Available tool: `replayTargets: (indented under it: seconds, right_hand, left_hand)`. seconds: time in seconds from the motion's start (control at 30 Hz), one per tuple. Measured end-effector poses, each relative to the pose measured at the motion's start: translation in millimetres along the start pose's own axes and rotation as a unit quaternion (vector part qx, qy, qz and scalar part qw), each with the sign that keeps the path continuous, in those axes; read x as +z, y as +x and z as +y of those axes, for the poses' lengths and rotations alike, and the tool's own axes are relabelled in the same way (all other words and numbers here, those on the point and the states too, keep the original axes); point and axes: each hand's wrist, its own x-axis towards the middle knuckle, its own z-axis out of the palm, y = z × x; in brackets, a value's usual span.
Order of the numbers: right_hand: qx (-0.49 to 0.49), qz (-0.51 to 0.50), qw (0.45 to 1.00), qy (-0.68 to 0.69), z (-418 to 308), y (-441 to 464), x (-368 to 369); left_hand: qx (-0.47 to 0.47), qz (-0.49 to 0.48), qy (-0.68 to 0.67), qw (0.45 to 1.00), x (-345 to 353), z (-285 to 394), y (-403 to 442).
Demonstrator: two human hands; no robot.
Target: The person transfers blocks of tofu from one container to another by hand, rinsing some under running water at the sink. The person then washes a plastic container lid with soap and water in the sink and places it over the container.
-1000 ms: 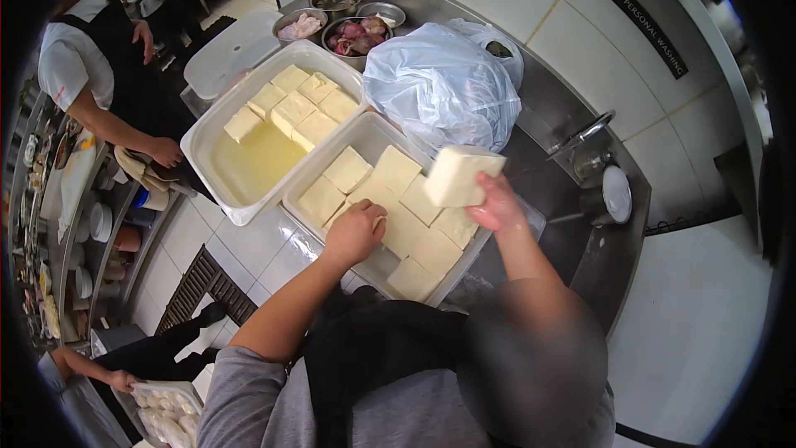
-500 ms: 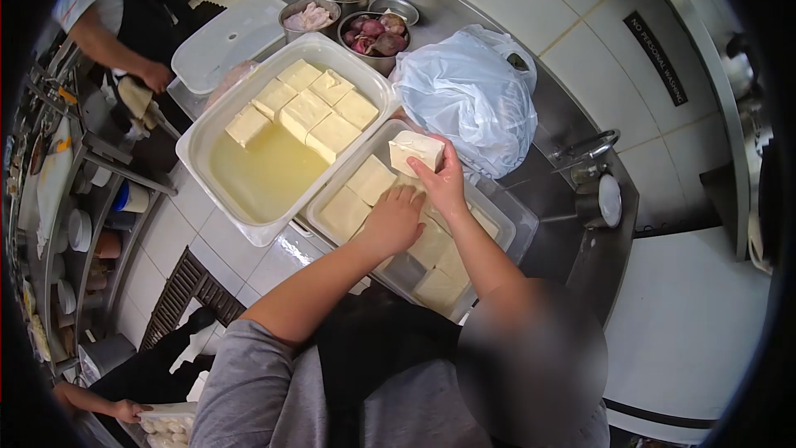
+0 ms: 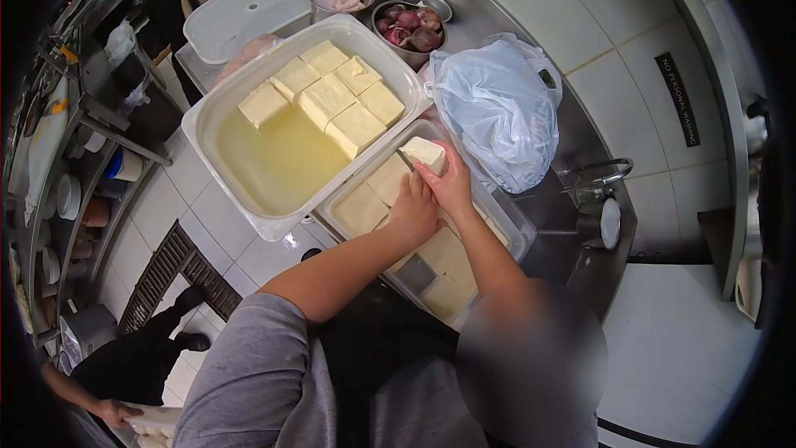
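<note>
In my right hand I hold a pale white block, gripped at its right side above the far end of the nearer plastic tub. My left hand is over the same tub, just below the held block, its fingers stretched out and close to my right hand. Flat pale blocks lie in this tub, partly hidden by my hands and forearms. Beyond it on the left, a larger white tub holds yellowish liquid and several thick blocks at its far side.
A tied plastic bag lies behind the nearer tub. Metal bowls, one with red onions, stand at the back beside a white lid. A faucet is to the right. One person stands far left; another holds a tray lower left.
My right hand has brought the block from the right side of the tub to its far end. My left hand has moved right, next to it. The view has shifted.
</note>
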Motion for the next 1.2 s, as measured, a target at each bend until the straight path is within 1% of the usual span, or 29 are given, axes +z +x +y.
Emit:
replayTargets:
  seconds: [0.03,0.07,0.13,0.17,0.23,0.27,0.33,0.47,0.53,0.57,0.63,0.67,0.73,0.8,0.87,0.9,0.97,1.03,1.07,1.1,1.13,1.17,1.2]
  right_hand:
    - [0.015,-0.015,0.999,-0.049,-2,1,-1]
    - [0.014,-0.018,0.999,-0.049,-5,4,-1]
    - [0.034,-0.036,0.989,-0.14,-13,9,0]
    - [0.033,-0.038,0.989,-0.14,-16,12,0]
    - [0.067,-0.084,0.964,-0.242,-24,20,2]
    - [0.066,-0.085,0.964,-0.243,-29,24,3]
    - [0.093,-0.15,0.938,-0.298,-37,32,7]
    - [0.126,-0.187,0.923,-0.312,-36,43,15]
    - [0.089,-0.187,0.941,-0.269,-34,43,9]
    - [0.086,-0.188,0.94,-0.27,-35,43,4]
    - [0.02,-0.154,0.937,-0.314,-37,41,-4]
    - [0.02,-0.155,0.936,-0.316,-37,41,-4]
    - [0.045,-0.189,0.921,-0.338,-38,40,-5]
    - [0.041,-0.181,0.921,-0.343,-35,37,-1]
    - [0.038,-0.173,0.922,-0.343,-35,35,0]
    - [0.042,-0.179,0.923,-0.337,-35,33,-1]
    - [0.048,-0.178,0.928,-0.325,-39,27,-3]
    - [-0.034,-0.095,0.955,-0.28,-44,13,-9]
    - [-0.03,-0.088,0.956,-0.277,-48,2,-14]
    - [-0.051,-0.062,0.962,-0.262,-52,-9,-21]
    - [-0.074,-0.036,0.966,-0.247,-54,-22,-28]
    - [-0.071,-0.029,0.966,-0.247,-56,-36,-35]
    - [-0.038,-0.051,0.969,-0.238,-57,-52,-44]
  left_hand:
    - [0.003,-0.011,-0.005,1.0,0,1,0]
    - [0.005,-0.023,-0.009,1.0,-1,1,-1]
    - [0.001,-0.026,-0.011,1.0,-2,3,-2]
    - [-0.001,-0.029,-0.013,1.0,-3,3,-2]
    - [-0.002,-0.028,-0.018,0.999,-5,5,-3]
    - [-0.002,-0.026,-0.022,0.999,-5,5,-4]
    - [0.003,-0.023,-0.024,0.999,-2,6,-5]
    - [0.001,-0.013,-0.018,1.0,0,6,-6]
    - [0.0,-0.014,-0.027,1.0,-2,3,-7]
    - [0.0,-0.015,-0.034,0.999,-3,1,-7]
    - [-0.001,0.001,-0.043,0.999,2,-2,-7]
    - [0.004,0.013,-0.05,0.999,1,-4,-9]
    - [0.006,0.013,-0.051,0.999,-1,-3,-15]
    - [0.008,0.016,-0.046,0.999,-16,-8,-26]
    - [0.038,0.028,-0.096,0.994,-36,-17,-45]
    - [0.041,0.026,-0.09,0.995,-52,-28,-54]
    - [0.057,0.083,-0.287,0.953,-83,-63,-67]
    - [-0.023,0.208,-0.284,0.935,-90,-110,-68]
    - [-0.08,0.248,-0.292,0.92,-88,-142,-64]
    - [-0.141,0.257,-0.265,0.919,-81,-178,-58]
    - [-0.16,0.257,-0.185,0.935,-74,-209,-55]
    - [-0.177,0.257,-0.105,0.944,-68,-236,-53]
    - [-0.216,0.234,-0.091,0.944,-57,-260,-52]
